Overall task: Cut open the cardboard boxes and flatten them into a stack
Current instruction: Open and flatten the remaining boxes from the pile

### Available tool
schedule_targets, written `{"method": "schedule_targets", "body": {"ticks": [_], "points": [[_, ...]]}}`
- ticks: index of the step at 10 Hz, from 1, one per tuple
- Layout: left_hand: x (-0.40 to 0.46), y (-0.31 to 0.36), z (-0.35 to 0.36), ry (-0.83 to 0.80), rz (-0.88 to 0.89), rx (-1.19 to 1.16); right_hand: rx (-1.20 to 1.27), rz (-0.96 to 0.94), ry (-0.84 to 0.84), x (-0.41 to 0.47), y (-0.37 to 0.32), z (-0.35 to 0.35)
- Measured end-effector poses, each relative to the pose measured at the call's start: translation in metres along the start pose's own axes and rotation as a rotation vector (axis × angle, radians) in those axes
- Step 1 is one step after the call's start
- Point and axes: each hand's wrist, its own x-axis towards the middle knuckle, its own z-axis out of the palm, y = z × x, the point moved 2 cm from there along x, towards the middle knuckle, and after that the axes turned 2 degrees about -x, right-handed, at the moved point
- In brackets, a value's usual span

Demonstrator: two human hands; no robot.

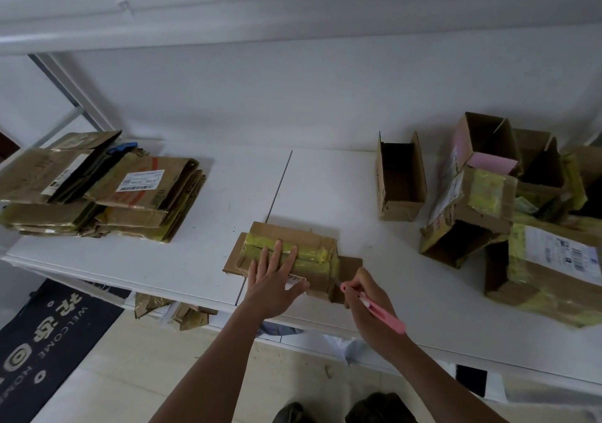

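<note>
While box lies flat: taped cardboard box (293,259) on white table (407,276)
Left hand (273,279): fingers straight, pressing box
Right hand (368,295): gripping pink cutter (378,308)

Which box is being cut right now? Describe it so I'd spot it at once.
On the white table, look at the near edge, midway between the flattened stack on the left and the heap of open boxes on the right. The small box lies alone there, wrapped in yellow tape, with the left hand pressing on it.

Head camera looks steeply down, close over the white table (325,194).
</note>
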Motion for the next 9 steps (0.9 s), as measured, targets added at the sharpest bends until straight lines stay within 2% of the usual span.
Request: {"method": "schedule_targets", "body": {"ticks": [2, 4, 5, 6, 7, 8, 9], "points": [[-0.001, 0.004, -0.005, -0.017, -0.024, -0.044, 0.046, 0.024, 0.139, 0.021, -0.007, -0.002], [-0.001, 0.004, -0.003, -0.011, -0.026, -0.026, -0.040, -0.060, 0.119, 0.010, -0.006, 0.011], [-0.001, 0.003, -0.004, -0.012, -0.019, -0.025, -0.045, -0.037, 0.074, 0.002, -0.002, 0.008], [-0.002, 0.005, -0.006, -0.016, -0.027, -0.043, 0.058, 0.029, 0.058, 0.008, -0.005, -0.003], [-0.002, 0.006, -0.008, -0.022, -0.041, -0.083, 0.004, -0.061, 0.216, 0.025, -0.010, -0.016], [-0.003, 0.007, -0.013, -0.019, -0.033, -0.114, -0.453, -0.135, 0.279, 0.037, 0.006, -0.036], [-0.002, 0.004, -0.021, -0.006, -0.024, -0.125, -0.956, 0.003, 0.050, 0.043, 0.036, -0.053]]}}
